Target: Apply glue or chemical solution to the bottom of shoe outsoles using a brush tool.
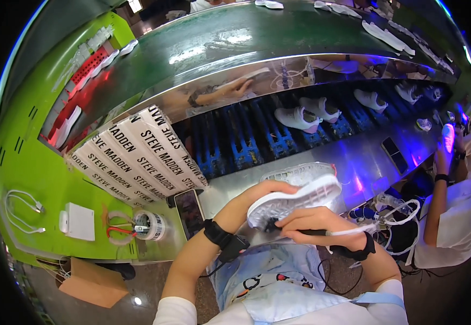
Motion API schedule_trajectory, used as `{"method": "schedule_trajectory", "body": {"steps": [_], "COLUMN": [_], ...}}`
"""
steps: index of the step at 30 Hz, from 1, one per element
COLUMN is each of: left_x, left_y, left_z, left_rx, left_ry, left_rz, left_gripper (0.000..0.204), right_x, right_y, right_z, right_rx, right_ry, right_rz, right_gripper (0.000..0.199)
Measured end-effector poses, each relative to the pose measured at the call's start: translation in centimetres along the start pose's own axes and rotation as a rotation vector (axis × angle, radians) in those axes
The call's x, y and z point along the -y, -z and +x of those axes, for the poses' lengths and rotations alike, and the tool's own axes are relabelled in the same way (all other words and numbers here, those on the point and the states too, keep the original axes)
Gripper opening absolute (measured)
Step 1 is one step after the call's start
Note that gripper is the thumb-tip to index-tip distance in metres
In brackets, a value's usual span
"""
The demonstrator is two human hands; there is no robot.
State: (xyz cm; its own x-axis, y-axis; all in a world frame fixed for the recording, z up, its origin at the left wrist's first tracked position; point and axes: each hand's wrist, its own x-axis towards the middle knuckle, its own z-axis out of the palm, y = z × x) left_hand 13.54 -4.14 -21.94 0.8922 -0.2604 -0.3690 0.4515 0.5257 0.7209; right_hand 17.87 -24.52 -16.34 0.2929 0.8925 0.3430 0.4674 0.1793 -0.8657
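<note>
My left hand [265, 190] grips a white shoe sole [326, 190] along its far side, tilted so its hollow inner face shows. In my right hand [319, 220] is a brush [271, 225], fingers closed round its dark handle. Its black bristles touch the sole's inner face at the nearer left end. A white cord or tube trails rightward from beside the right hand. Behind the sole, on the metal bench, lies a pale, partly see-through thing [295, 172], mostly covered; its kind cannot be made out.
A printed-tape-covered box [138, 154] and a phone [190, 213] stand left, near a white tub [150, 225] and a white box [79, 221]. Several shoes [298, 117] sit on the blue-slatted conveyor [246, 153]. A co-worker [444, 227] at right holds a purple-lit sole [448, 138].
</note>
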Motion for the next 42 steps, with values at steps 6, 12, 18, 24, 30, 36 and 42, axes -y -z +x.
{"method": "schedule_trajectory", "body": {"steps": [6, 12, 18, 24, 30, 36, 42], "left_x": [-2.3, -1.7, -14.4, -16.1, 0.6, 11.8, 13.0], "left_y": [-0.7, -2.5, -6.5, -7.3, 4.7, 10.9, 13.0], "left_z": [1.3, 0.5, 5.7, 1.9, -12.1, -18.6, -16.9], "left_rx": [0.059, 0.055, 0.717, 0.214, -0.737, -1.251, -1.013], "left_ry": [0.195, 0.032, -0.440, -0.581, -0.828, -0.703, -0.670], "left_rz": [0.116, 0.096, -0.104, -0.248, 0.615, 1.237, 1.116], "left_gripper": [0.034, 0.047, 0.042, 0.054, 0.034, 0.025, 0.029], "right_x": [-0.1, -0.2, 3.8, 0.6, -1.8, -4.6, -3.5], "right_y": [2.8, 5.3, 2.4, -0.3, -0.5, -0.2, -2.4], "right_z": [-1.1, -4.3, -5.4, -5.6, -7.0, -8.2, -8.1], "right_rx": [0.096, -0.417, -0.761, -1.251, -1.347, -1.309, -1.256], "right_ry": [-0.211, -0.296, 0.072, -0.026, -0.355, -0.400, -0.400], "right_rz": [0.014, -0.129, 0.123, 0.383, 0.798, 1.124, 1.182], "right_gripper": [0.015, 0.015, 0.032, 0.039, 0.034, 0.028, 0.025]}}
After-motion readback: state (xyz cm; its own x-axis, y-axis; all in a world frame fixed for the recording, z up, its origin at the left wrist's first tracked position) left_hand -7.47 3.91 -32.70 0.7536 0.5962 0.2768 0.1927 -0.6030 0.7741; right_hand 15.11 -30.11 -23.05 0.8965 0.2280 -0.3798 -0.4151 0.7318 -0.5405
